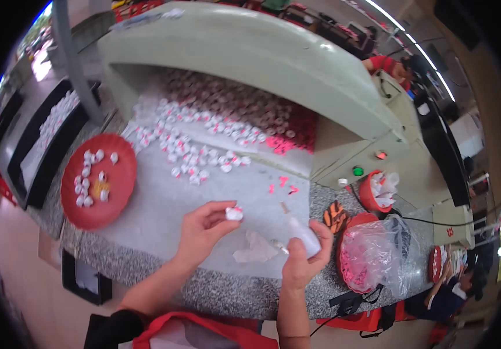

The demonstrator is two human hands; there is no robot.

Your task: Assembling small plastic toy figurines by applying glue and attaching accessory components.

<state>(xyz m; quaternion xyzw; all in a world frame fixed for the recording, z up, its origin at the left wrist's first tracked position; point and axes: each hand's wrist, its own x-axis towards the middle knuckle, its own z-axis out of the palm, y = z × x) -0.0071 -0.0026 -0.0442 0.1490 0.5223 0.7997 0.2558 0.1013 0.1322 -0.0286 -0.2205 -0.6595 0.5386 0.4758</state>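
My left hand [203, 227] pinches a small white rounded piece with pink marks [234, 213] between thumb and fingertips. In my right hand [307, 259] is a white squeeze bottle [304, 235], its narrow tip pointing up and left, apart from the piece. A crumpled whitish tissue [254, 248] lies on the white work sheet [204, 195] between my hands. Several small pink parts [283, 181] rest on the sheet beyond the bottle. Farther back, many white pieces with pink marks [192, 154] are spread out, with a pile of bright pink parts [288, 142] at their right.
A red scalloped tray [125, 180] holding several white pieces stands left. At right are a plastic-covered red bowl of pink parts [358, 267], an orange-and-black striped object [336, 216] and a small red bowl [369, 192]. A pale green hood [250, 43] arches overhead. Other people sit nearby.
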